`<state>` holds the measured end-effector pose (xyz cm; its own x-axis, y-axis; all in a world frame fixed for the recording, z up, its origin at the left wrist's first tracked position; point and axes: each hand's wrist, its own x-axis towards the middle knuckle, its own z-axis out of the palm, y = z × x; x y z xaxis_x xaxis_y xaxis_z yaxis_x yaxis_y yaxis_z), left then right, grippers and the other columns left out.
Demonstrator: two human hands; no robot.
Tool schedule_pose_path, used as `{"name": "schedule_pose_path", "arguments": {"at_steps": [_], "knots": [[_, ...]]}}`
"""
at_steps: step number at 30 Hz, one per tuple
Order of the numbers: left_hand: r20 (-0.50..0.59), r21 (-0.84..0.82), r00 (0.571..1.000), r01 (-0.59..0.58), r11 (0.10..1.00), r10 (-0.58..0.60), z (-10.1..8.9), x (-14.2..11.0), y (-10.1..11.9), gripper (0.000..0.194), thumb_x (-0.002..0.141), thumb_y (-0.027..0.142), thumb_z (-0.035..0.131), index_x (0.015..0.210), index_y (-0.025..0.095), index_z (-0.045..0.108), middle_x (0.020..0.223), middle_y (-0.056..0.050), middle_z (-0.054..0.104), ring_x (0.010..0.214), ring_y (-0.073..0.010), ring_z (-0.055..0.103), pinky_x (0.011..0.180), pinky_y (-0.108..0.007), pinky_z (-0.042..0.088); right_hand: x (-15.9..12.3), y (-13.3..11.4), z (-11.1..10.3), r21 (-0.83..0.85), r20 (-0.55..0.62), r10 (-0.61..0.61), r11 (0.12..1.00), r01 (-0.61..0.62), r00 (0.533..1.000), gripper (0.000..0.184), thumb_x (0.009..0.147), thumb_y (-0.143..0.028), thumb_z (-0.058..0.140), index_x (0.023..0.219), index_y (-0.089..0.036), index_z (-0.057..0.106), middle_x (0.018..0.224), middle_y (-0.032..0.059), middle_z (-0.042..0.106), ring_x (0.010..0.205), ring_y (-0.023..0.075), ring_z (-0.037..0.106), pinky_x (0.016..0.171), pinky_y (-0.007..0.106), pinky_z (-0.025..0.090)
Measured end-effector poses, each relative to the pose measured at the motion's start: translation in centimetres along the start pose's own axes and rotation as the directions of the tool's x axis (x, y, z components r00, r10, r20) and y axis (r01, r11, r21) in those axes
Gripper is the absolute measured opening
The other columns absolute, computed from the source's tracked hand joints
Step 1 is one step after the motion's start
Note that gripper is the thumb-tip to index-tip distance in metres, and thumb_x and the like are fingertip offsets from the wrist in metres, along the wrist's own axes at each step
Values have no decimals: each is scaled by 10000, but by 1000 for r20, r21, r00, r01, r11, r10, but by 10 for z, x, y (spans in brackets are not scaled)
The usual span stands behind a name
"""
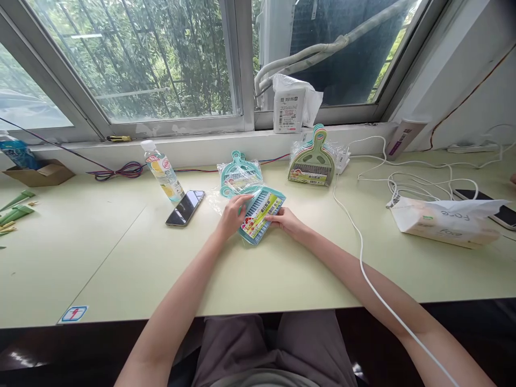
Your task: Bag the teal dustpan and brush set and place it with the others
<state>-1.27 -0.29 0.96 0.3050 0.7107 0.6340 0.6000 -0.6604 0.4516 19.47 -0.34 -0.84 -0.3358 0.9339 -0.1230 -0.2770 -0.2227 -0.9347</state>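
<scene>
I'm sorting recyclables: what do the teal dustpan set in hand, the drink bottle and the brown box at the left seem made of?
Dustpan set: probably smooth moulded plastic, judging by its even teal colour and thin rim.
Bottle: likely clear, glossy plastic; its wall is see-through, though glass can't be excluded.
Box: matte, probably cardboard, from its plain brown sides.

Right hand's fingers [278, 217] partly hidden behind packaged brush [263, 216]; green leaves [16, 215] cut off by left edge.
</scene>
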Motion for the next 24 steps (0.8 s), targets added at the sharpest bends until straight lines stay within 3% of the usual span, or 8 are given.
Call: {"name": "schedule_pose_path", "arguments": {"at_steps": [4,7,10,11,13,16,19,24], "knots": [[-205,172,979,40,984,-4,-4,-2,10,356,964,184,369,1275,215,539,1341,-82,571,1294,-196,482,1166,-425,278,-2,0,3,23,4,-32,999,32,999,365,572,-199,878,891,-129,715,1033,97,740,926,239,710,842,374,612],[-504,196,855,250,948,-121,-11,-1,9,370,979,209,337,1328,206,460,1459,-111,445,1389,-200,371,1188,-430,220,-4,-2,4,32,-28,-76,996,77,997,369,586,-222,876,906,-136,713,1037,93,738,945,240,705,901,399,589],[-590,-21,725,426,904,-356,-16,4,0,487,937,322,484,1393,207,356,1520,-141,346,1416,-225,330,1158,-409,288,-5,-4,4,59,-68,-109,992,114,992,351,598,-224,869,901,-141,710,1035,87,737,963,242,699,934,409,574],[-525,-165,712,452,877,-466,-17,6,-4,534,923,359,508,1405,208,336,1519,-146,347,1402,-233,356,1135,-406,327,-5,-4,4,68,-83,-113,991,119,990,343,599,-220,867,894,-143,709,1028,85,738,967,242,697,937,410,572],[-237,-492,739,468,734,-630,-15,9,-11,544,924,426,482,1402,201,356,1477,-149,415,1330,-245,456,1060,-402,419,-4,-4,4,76,-106,-113,990,122,988,322,603,-211,862,878,-147,707,1013,79,740,969,241,695,940,410,572],[148,-768,770,485,419,-620,-11,10,-15,531,893,455,511,1347,185,454,1377,-128,536,1175,-249,587,925,-373,513,-3,-3,3,80,-110,-106,990,115,988,303,612,-201,855,870,-153,704,1011,73,740,966,237,694,936,407,574],[261,-819,776,493,295,-574,-12,7,-16,572,800,414,652,1314,204,514,1323,-87,590,1087,-216,625,816,-289,536,-3,-2,3,74,-98,-105,991,113,990,310,617,-203,852,882,-154,700,1020,74,737,962,236,694,925,406,580],[361,-794,782,543,273,-508,-17,5,-18,577,762,406,717,1288,227,563,1219,-61,660,1017,-190,651,774,-250,530,-4,-2,3,78,-95,-117,989,125,989,327,624,-223,852,902,-154,695,1029,74,734,969,234,694,948,409,567]]}}
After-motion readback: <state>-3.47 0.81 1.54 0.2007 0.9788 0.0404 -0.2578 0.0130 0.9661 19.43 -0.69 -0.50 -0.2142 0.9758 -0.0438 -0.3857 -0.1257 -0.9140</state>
